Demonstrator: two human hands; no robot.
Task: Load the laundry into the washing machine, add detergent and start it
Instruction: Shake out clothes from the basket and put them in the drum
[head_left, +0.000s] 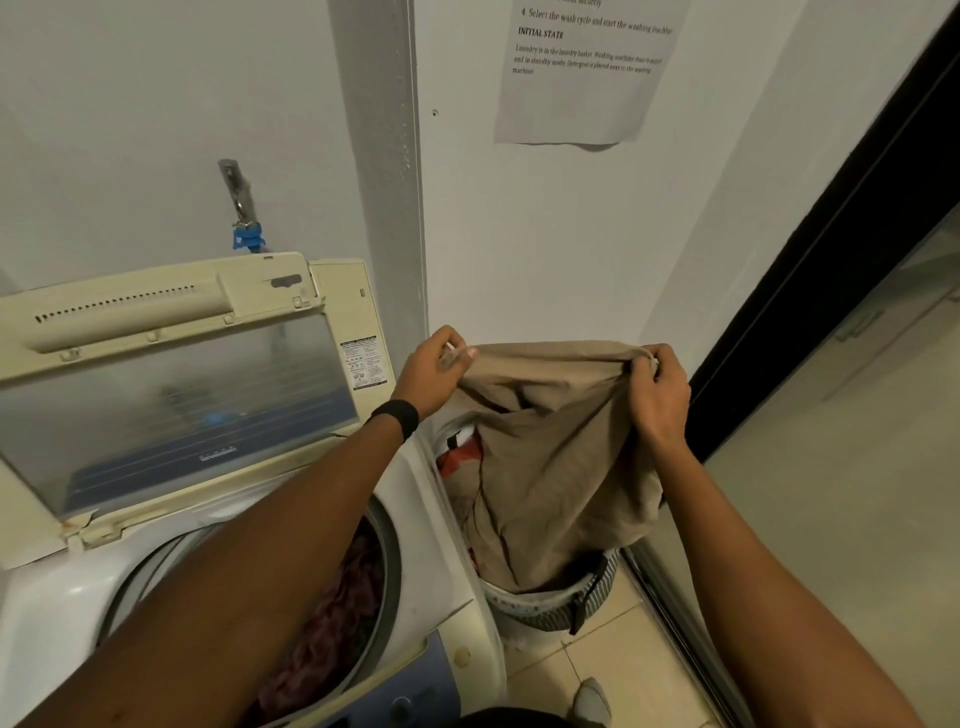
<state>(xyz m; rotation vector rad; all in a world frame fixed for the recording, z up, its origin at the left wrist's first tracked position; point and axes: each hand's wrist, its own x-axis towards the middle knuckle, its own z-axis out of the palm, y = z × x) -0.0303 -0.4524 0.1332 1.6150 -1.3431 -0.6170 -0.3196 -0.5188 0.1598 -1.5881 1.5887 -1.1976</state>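
Above the laundry basket (540, 605), left grip (434, 371) and right grip (657, 395) each pinch the beige garment (550, 467); its hanging tail could snag the rim and tip the basket.

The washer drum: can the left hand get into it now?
Likely yes: the lid stands open and the drum lies uncovered under that forearm, though the left hand grips a beige garment.

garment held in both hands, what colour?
Plain tan, no pattern; the garment shows in the head view, the only one, over the laundry basket.
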